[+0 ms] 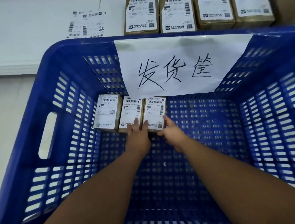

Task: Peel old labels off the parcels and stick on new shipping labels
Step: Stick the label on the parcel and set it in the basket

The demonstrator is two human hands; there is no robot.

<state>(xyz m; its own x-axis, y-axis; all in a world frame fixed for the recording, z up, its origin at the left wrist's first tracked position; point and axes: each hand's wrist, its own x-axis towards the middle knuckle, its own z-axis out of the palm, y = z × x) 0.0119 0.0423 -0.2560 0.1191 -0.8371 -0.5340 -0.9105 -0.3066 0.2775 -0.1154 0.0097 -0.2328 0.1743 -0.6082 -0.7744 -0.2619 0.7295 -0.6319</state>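
slotted plastic crate (pixel 59 53): right grip (pixel 169 130) holds cardboard parcel (pixel 156 109).

A white table (pixel 22 33) with a dark scuff spans the top, its thick edge facing the viewer. Below lies pale grey floor (pixel 5 114). Light is soft, even.

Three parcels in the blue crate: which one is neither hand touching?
The leftmost parcel, by the left wall of the crate. The left hand rests across the other two; the right hand grips the rightmost parcel.
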